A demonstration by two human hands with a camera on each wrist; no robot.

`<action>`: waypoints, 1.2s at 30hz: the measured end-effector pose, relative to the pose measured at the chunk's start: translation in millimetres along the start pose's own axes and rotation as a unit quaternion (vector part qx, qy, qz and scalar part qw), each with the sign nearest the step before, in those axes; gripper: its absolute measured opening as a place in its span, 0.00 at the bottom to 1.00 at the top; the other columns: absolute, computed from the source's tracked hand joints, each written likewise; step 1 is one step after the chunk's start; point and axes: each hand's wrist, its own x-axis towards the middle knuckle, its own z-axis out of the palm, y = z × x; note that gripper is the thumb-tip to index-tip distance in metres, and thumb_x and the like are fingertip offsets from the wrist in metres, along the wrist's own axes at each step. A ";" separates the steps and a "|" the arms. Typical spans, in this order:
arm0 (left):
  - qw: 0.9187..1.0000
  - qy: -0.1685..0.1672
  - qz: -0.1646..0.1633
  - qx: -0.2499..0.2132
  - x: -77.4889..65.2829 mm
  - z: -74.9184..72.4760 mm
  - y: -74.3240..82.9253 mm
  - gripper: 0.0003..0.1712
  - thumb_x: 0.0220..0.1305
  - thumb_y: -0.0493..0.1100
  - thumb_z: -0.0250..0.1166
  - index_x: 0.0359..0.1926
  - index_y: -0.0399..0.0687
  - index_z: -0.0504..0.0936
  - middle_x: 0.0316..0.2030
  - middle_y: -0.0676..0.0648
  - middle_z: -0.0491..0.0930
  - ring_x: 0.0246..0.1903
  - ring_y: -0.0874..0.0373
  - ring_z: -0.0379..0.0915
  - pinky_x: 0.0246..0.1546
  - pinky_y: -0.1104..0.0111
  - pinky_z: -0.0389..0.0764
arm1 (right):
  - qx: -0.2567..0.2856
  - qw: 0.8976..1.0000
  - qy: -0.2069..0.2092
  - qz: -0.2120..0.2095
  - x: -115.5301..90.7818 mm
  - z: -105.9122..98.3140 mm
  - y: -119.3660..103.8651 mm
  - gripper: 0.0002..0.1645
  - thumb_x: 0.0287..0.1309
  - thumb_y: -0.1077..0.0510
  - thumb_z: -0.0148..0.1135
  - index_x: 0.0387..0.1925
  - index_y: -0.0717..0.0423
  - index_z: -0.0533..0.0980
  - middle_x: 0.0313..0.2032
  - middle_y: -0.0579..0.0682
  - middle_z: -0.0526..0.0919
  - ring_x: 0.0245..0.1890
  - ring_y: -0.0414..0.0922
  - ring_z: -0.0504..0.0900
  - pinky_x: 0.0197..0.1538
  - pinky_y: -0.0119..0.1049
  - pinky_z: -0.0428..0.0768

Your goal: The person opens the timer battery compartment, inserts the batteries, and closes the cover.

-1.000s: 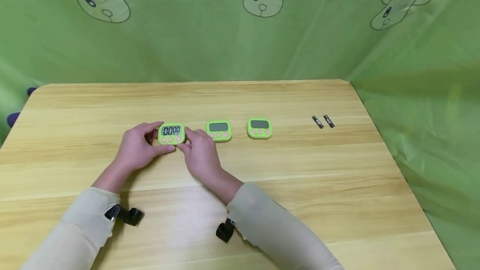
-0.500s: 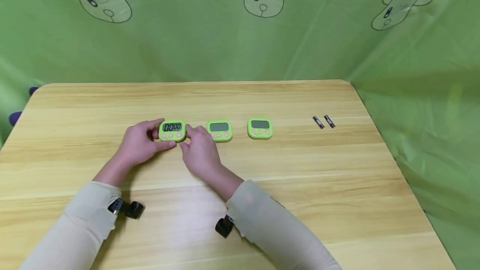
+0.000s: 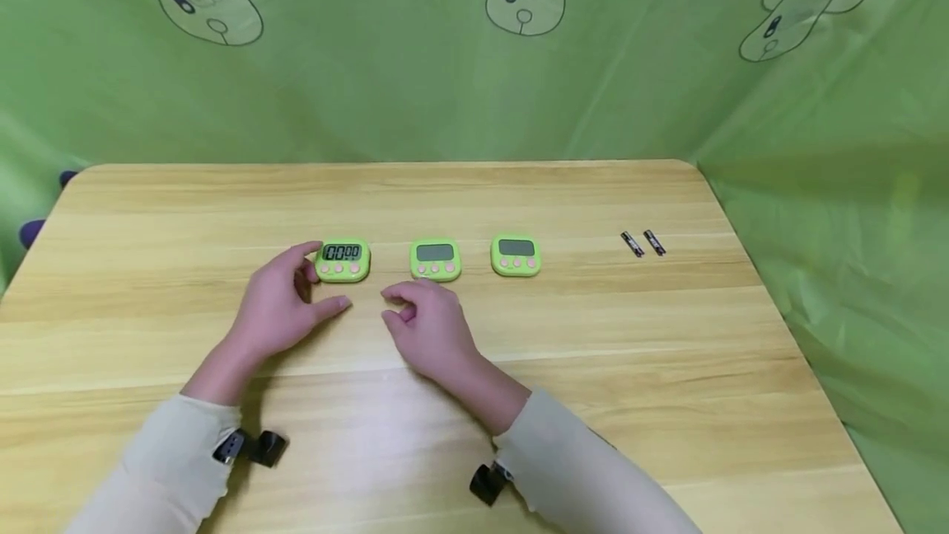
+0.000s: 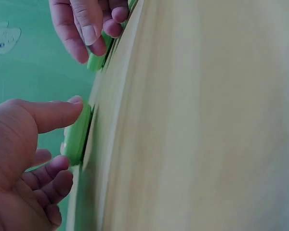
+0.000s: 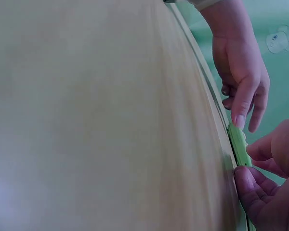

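Note:
The left timer point(image 3: 343, 260), green with pink buttons, lies on the table with 00:00 on its display. Around its left side the left hand point(image 3: 278, 299) is spread, thumb apart from the lower edge; whether the index finger touches the upper left corner is hard to tell. In the left wrist view the timer point(image 4: 78, 134) shows behind that thumb. The right hand point(image 3: 433, 328) hovers just in front of the middle timer point(image 3: 436, 260), fingers loosely bent and holding nothing. A right timer point(image 3: 516, 256) lies farther along the row; its screen and the middle one's are blank.
Two small batteries point(image 3: 633, 244) lie side by side at the right of the wooden table point(image 3: 593, 369). A green curtain point(image 3: 385, 97) hangs behind the far edge and along the right side.
The right hand has let go of the left timer and drawn back to the right and nearer. The left thumb has come off the timer's lower edge. The timer's display stays at 00:00.

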 end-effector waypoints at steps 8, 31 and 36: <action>0.999 0.008 0.034 -0.033 -13.9 8.7 20.2 0.36 0.48 0.38 0.81 0.58 0.35 0.77 0.34 0.44 0.77 0.30 0.52 0.70 0.30 0.61 0.75 | 0.073 0.997 0.026 0.016 -18.3 -19.6 13.9 0.12 0.57 0.66 0.70 0.45 0.62 0.84 0.37 0.51 0.84 0.31 0.39 0.81 0.35 0.28 0.83; 0.997 -0.072 0.016 -0.005 22.0 64.2 72.1 0.21 0.61 0.42 0.71 0.51 0.34 0.79 0.32 0.44 0.74 0.31 0.52 0.68 0.32 0.62 0.74 | 0.021 0.991 0.084 0.101 -1.9 -51.3 40.1 0.30 0.57 0.62 0.72 0.61 0.64 0.75 0.48 0.54 0.80 0.30 0.43 0.80 0.36 0.34 0.83; 0.998 -0.054 0.007 0.023 33.6 70.0 76.5 0.14 0.62 0.40 0.70 0.43 0.37 0.77 0.28 0.46 0.71 0.29 0.52 0.67 0.28 0.62 0.72 | 0.011 0.992 0.080 0.101 7.3 -46.3 39.3 0.32 0.59 0.62 0.70 0.63 0.67 0.72 0.51 0.56 0.78 0.30 0.43 0.80 0.38 0.34 0.82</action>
